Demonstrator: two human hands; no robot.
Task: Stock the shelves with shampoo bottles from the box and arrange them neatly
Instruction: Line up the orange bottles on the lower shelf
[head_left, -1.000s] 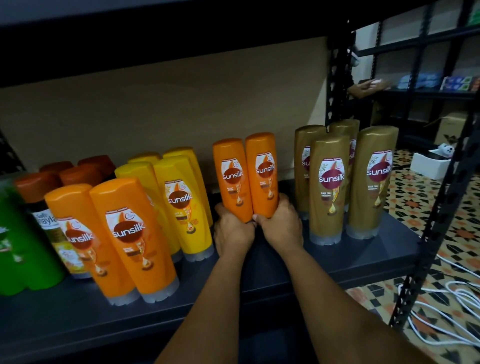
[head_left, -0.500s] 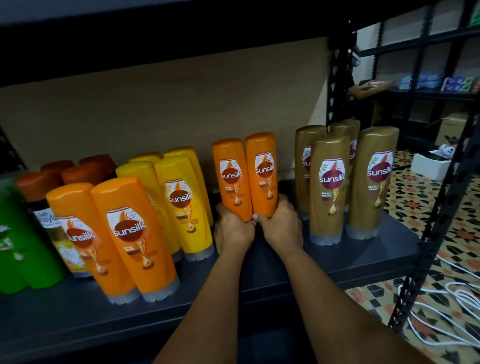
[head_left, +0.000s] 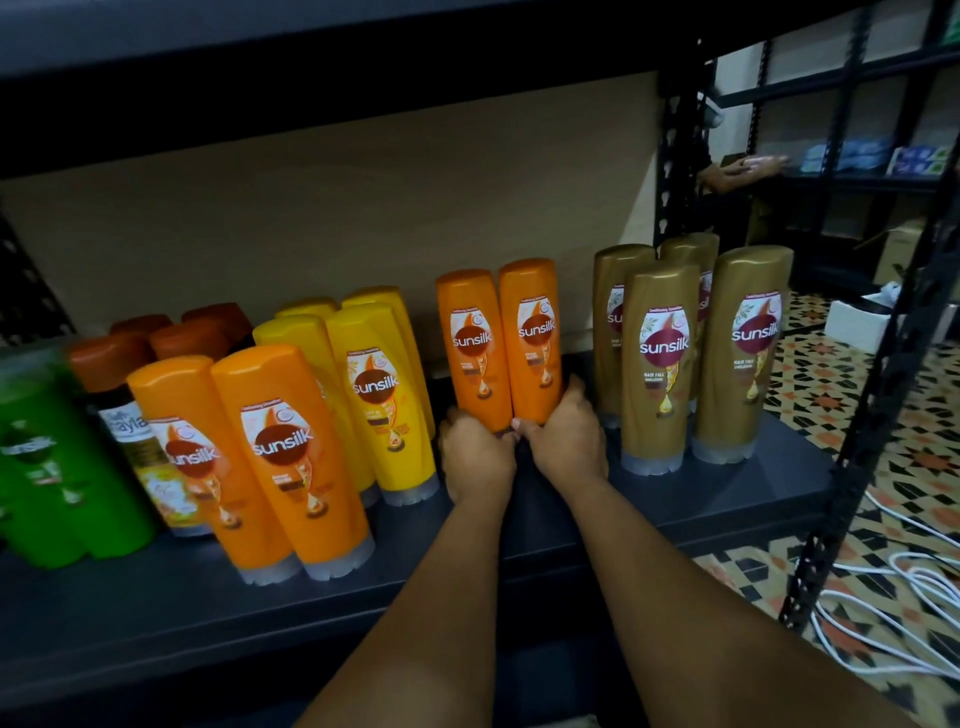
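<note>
Head view. Risk, judged: orange pair nudged sideways into gold bottles (head_left: 660, 364) at centre right, toppling the tall, narrow-based row; slip at the bases likewise.

Left hand (head_left: 475, 457): curled round base of left orange bottle (head_left: 472, 343). Right hand (head_left: 566, 441): curled round base of right orange bottle (head_left: 532, 332). Both upright, touching, mid-frame on shelf (head_left: 727, 483).

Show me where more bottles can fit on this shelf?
Bare shelf runs along the front edge, below the hands' orange pair. Small gaps flank that pair, beside the yellow bottles and gold bottles. The left end is crowded.
</note>
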